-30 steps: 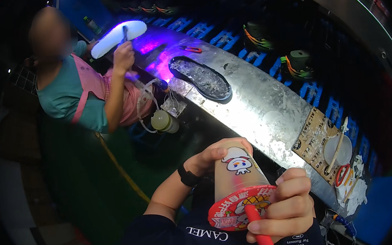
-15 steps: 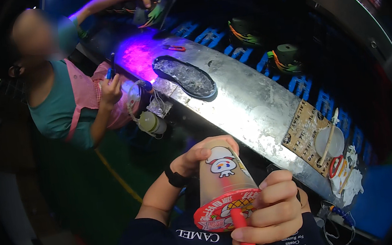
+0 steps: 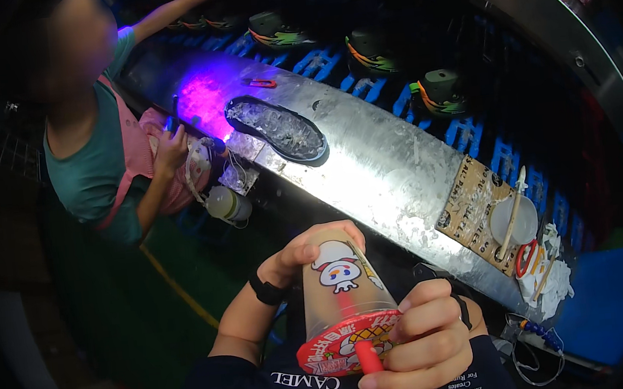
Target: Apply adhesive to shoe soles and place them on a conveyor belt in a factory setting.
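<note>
Here, low in the frame, the left hand (image 3: 298,254) wraps its grip around the clear plastic cup with a red sealed lid (image 3: 340,297), and the right hand (image 3: 423,341) pinches the thick red straw (image 3: 376,372).

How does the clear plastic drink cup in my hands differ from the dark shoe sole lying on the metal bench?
The clear plastic drink cup is tall, round and tilted, gripped by the left hand and the right hand; the dark shoe sole is flat, elongated and lies untouched on the metal bench. The cup carries a red printed lid and red straw; the sole has a pale, glossy upper surface inside a dark rim.
</note>
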Demonstrator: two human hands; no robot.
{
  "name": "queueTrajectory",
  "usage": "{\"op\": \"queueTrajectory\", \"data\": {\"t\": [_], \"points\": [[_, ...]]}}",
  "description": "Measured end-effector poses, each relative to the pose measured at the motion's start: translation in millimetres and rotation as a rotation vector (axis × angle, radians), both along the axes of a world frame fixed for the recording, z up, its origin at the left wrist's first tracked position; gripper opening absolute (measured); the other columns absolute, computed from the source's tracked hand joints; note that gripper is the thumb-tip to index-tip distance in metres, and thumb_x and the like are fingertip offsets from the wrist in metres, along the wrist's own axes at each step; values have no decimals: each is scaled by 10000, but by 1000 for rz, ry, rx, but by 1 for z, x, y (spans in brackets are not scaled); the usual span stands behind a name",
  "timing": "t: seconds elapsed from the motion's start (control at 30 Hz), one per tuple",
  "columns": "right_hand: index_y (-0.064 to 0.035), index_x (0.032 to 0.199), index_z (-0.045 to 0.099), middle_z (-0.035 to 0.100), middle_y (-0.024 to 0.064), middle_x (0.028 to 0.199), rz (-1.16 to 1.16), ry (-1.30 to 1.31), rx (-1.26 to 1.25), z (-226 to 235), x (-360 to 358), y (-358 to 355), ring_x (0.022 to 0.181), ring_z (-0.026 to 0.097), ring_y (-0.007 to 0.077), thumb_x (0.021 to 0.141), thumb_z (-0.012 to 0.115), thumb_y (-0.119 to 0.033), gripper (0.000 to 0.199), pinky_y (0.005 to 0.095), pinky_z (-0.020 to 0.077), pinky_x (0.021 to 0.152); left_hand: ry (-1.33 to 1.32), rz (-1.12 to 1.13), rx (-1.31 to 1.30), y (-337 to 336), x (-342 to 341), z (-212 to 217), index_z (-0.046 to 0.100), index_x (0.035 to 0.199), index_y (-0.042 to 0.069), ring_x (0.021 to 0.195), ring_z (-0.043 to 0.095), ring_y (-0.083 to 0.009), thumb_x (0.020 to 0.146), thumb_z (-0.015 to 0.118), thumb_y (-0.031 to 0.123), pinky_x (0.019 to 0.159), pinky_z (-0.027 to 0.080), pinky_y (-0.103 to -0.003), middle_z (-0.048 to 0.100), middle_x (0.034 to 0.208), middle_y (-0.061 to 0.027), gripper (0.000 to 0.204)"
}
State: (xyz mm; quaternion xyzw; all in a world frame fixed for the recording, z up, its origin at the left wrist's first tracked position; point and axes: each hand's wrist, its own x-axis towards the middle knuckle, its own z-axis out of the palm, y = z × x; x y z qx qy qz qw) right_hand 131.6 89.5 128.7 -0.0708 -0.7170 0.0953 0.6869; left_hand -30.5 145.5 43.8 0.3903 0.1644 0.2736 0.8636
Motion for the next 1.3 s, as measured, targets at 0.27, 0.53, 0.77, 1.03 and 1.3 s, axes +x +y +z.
{"op": "queueTrajectory", "data": {"t": [0.27,0.53,0.77,1.03,1.3], "points": [[-148,725,664,452,-11,711,-19,1,6,0,-1,0,684,399,169,648,670,-185,86,276,315,517,7,5,14,1,0,0,475,940,-48,702,553,-168,548,672,553,614,458,-251,531,772,-126,744],[-150,721,665,457,1,731,-28,27,3,-2,-5,1,686,404,166,681,636,-164,51,273,310,512,12,20,0,0,0,1,472,942,-52,690,547,-164,556,665,543,600,452,-246,526,762,-123,735],[-153,709,669,458,6,754,-51,98,38,-6,-8,1,688,405,169,679,624,-155,53,272,303,506,-11,5,-2,0,1,-1,471,944,-52,688,547,-164,555,672,541,602,453,-247,527,770,-126,737],[-69,772,651,528,-15,718,19,-50,-143,-1,6,-5,677,456,147,536,639,-85,237,275,336,600,-10,-2,-15,2,2,-2,465,951,-59,714,568,-165,576,663,544,615,470,-243,535,797,-119,738],[-49,845,638,533,18,770,15,-186,-273,0,18,4,695,452,177,574,635,-123,281,310,326,594,-54,-67,4,5,3,-15,466,978,-27,829,543,-140,651,547,574,709,435,-240,543,901,-110,688]]}}
